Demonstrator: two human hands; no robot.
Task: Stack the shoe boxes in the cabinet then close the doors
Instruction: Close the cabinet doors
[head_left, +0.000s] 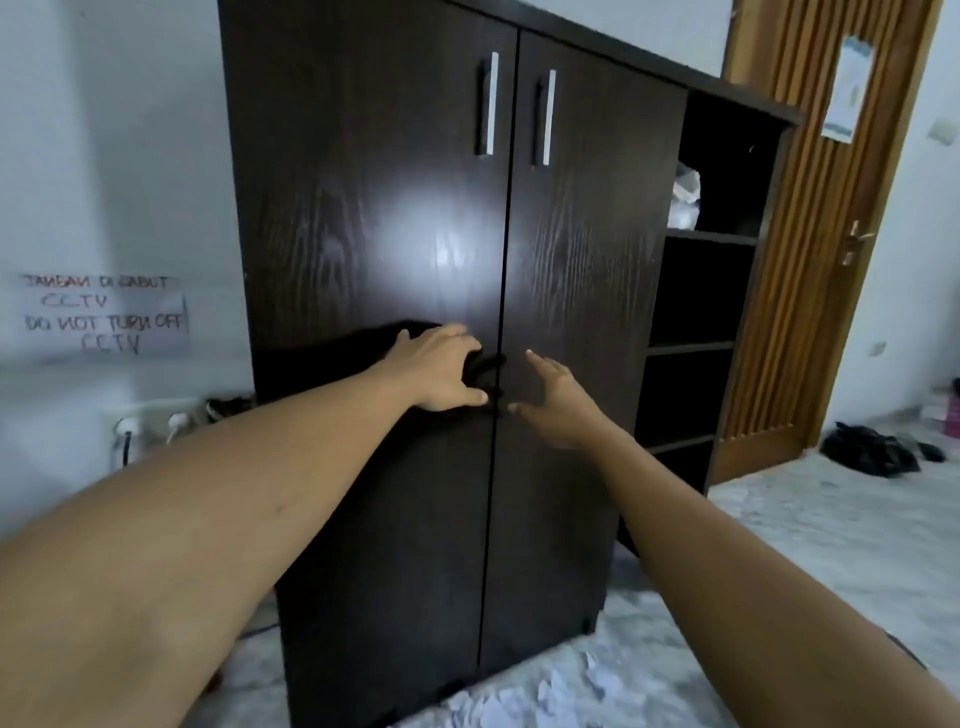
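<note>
A dark brown wooden cabinet fills the middle of the view. Its left door and right door both lie shut, meeting at a thin centre seam, each with a vertical silver handle near the top. My left hand lies flat on the left door by the seam, fingers spread. My right hand is at the right door just past the seam, fingers straight; whether it touches the door I cannot tell. No shoe boxes are visible.
Open dark shelves adjoin the cabinet on the right, with a crumpled white bag on the top shelf. A slatted wooden door stands behind. A black bag lies on the marbled floor. Wall sockets with plugs sit at left.
</note>
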